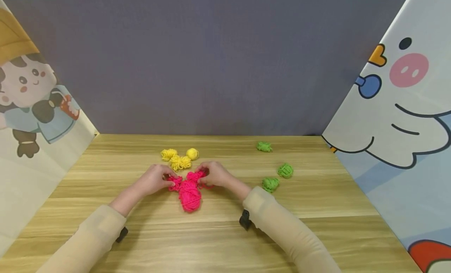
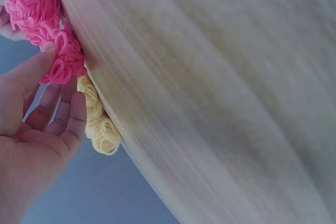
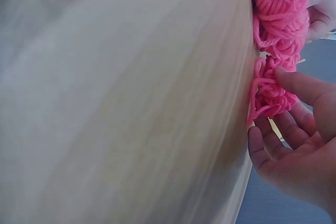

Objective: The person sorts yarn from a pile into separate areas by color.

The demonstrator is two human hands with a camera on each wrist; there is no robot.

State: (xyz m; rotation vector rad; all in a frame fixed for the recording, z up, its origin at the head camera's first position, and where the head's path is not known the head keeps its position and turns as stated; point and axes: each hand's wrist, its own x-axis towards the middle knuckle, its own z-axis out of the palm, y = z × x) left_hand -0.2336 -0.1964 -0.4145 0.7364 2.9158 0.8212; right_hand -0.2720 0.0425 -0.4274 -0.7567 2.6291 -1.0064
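Note:
A large pink yarn ball point(image 1: 190, 197) lies on the table between my hands. In the head view my left hand point(image 1: 155, 179) pinches a small pink yarn bundle point(image 1: 175, 183) at the ball's upper left. The left wrist view shows the thumb point(image 2: 37, 69) pressed on its loops, with fingers behind. My right hand point(image 1: 217, 174) pinches another small pink yarn bundle point(image 1: 195, 176) at the upper right. Loose pink strands point(image 3: 254, 98) hang from it beside the right fingers. All the pink pieces sit close together.
Just beyond the pink yarn is a cluster of yellow yarn balls point(image 1: 180, 162). Three green yarn balls lie to the right: one at the back point(image 1: 264, 147), one in the middle point(image 1: 285, 170), one nearer point(image 1: 270, 184) my right forearm. A grey wall point(image 1: 211, 61) stands behind the table.

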